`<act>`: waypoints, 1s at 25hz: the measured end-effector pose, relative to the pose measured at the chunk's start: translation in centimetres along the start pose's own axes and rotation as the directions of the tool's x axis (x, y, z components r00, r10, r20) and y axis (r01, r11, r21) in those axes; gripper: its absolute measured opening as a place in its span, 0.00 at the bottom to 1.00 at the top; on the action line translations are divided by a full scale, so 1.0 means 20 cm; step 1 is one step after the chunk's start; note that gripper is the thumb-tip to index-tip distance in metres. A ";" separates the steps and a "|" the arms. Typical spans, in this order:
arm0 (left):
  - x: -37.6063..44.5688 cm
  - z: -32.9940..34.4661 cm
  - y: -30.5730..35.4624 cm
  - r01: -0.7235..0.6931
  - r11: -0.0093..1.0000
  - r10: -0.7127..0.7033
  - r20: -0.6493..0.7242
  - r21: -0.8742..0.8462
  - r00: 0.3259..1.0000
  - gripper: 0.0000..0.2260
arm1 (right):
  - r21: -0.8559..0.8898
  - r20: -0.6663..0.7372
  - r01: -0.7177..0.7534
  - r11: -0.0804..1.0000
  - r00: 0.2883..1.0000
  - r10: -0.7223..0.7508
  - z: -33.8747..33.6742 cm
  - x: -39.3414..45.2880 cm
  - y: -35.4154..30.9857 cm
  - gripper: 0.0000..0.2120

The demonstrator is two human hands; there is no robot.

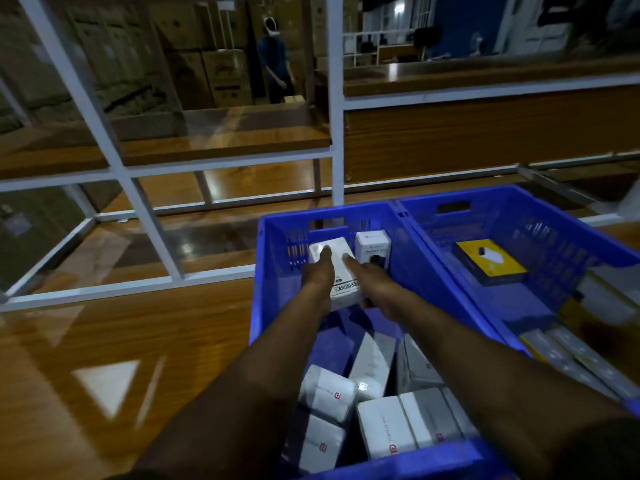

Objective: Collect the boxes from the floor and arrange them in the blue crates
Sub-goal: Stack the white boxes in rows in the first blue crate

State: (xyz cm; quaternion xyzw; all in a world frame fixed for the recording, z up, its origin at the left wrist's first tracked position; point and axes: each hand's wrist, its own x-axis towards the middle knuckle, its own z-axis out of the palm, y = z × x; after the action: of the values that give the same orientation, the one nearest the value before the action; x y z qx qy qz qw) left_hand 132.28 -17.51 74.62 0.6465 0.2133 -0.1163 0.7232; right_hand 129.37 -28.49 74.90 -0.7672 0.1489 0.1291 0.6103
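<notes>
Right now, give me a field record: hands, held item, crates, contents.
left hand: on the left side of the white box, fingers along it
right hand: on the box's right side, index finger on top
held item: white box, over the far end of the left blue crate
left crate contents: upright white box at the far wall; white boxes at the near end
right blue crate: yellow and black box lying flat
</notes>
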 end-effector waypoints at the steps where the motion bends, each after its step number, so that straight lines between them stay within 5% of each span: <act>1: 0.02 0.00 -0.02 -0.008 1.000 0.008 -0.017 0.021 1.000 0.25 | -0.033 0.004 -0.002 0.999 1.000 0.002 0.00 0.01 -0.01 0.28; 5: 0.04 0.01 -0.04 0.023 1.000 -0.023 0.027 -0.007 0.999 0.23 | -0.106 0.026 -0.033 0.994 0.999 0.036 -0.05 0.02 0.04 0.26; 12: -0.08 -0.03 0.04 0.076 0.996 -0.073 0.077 -0.038 0.994 0.35 | 0.170 0.132 -0.012 0.985 0.991 -0.011 -0.04 0.04 0.04 0.16; 16: -0.05 -0.06 0.05 0.204 0.972 -0.196 0.081 -0.113 0.977 0.36 | 0.475 0.178 -0.101 0.874 0.984 0.017 -0.02 0.06 0.05 0.30; 19: -0.07 -0.08 0.05 0.233 0.972 -0.227 0.148 -0.026 0.963 0.21 | 0.497 0.201 -0.105 0.861 0.980 0.003 -0.01 0.06 0.03 0.36; 23: -0.08 -0.08 0.07 0.098 0.987 -0.069 0.212 -0.130 0.975 0.09 | 0.547 0.189 -0.110 0.830 0.982 0.006 0.01 0.04 -0.01 0.27; 25: -0.08 -0.07 0.07 -0.088 0.990 0.105 0.159 -0.113 0.982 0.09 | 0.570 0.219 -0.130 0.811 0.976 0.002 0.01 0.04 -0.04 0.21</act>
State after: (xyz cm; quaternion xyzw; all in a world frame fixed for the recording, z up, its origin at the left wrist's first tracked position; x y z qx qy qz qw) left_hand 131.26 -16.19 76.55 0.6052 0.1272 -0.1224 0.7763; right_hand 130.42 -28.19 75.36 -0.5207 0.1430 0.1783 0.8226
